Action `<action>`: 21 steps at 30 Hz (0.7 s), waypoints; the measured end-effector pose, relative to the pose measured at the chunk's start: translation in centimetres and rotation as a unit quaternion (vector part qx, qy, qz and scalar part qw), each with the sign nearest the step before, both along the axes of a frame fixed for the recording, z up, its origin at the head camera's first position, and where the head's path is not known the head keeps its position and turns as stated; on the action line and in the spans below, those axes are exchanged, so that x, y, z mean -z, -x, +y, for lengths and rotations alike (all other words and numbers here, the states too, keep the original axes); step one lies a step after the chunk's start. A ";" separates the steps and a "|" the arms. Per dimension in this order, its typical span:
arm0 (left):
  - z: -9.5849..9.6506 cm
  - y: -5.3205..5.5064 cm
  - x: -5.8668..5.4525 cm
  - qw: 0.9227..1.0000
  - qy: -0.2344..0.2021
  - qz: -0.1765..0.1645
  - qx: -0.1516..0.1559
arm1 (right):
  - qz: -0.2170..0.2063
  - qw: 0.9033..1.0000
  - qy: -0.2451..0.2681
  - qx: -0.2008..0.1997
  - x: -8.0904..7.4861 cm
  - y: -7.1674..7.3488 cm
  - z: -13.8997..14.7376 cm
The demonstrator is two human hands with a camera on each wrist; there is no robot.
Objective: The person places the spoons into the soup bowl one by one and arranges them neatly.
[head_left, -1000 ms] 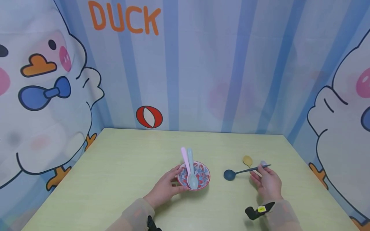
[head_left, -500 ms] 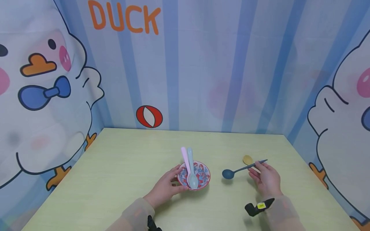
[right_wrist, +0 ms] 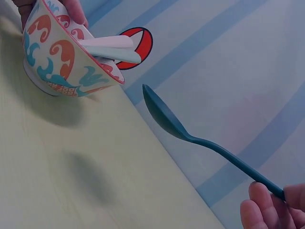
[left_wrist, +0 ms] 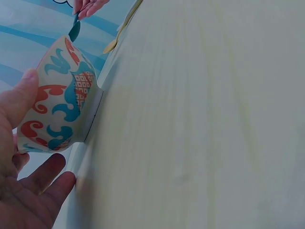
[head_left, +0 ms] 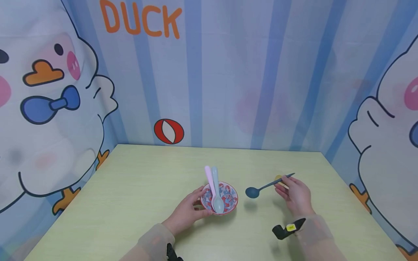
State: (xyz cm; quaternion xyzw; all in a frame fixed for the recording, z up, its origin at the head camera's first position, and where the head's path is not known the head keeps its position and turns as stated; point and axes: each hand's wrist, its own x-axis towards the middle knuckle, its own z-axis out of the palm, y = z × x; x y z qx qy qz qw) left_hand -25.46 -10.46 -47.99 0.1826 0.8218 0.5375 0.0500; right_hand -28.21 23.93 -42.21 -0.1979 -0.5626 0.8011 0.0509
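My left hand (head_left: 185, 214) grips the left side of a patterned bowl (head_left: 231, 198) with a red rim, thumb and fingers at its edge. A pink spoon (head_left: 209, 176) and a light blue spoon (head_left: 218, 206) lean in it, handles over the far rim. In the right wrist view the bowl shows red and teal swirls outside. My right hand (head_left: 297, 195) pinches a dark teal spoon (right_wrist: 164, 114) by its handle; the spoon hangs above its shadow, scoop pointing left towards the bowl. Behind the right fingers, a yellow spoon (head_left: 278, 177) is mostly hidden.
The pale yellow-green table (head_left: 156, 174) ends at a blue striped backdrop (head_left: 225, 72) with cartoon ducks on both sides. A black strap device (head_left: 287, 229) sits on the right wrist.
My right hand has lifted the dark teal spoon and moved it left and away from me, now covering more of the yellow spoon. The left hand and bowl have stayed put.
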 end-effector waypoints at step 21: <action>0.0 0.1 -0.1 1.000 0.009 -0.010 -0.004 | 0.003 0.999 -0.028 -0.040 -0.9 1.4 -3.1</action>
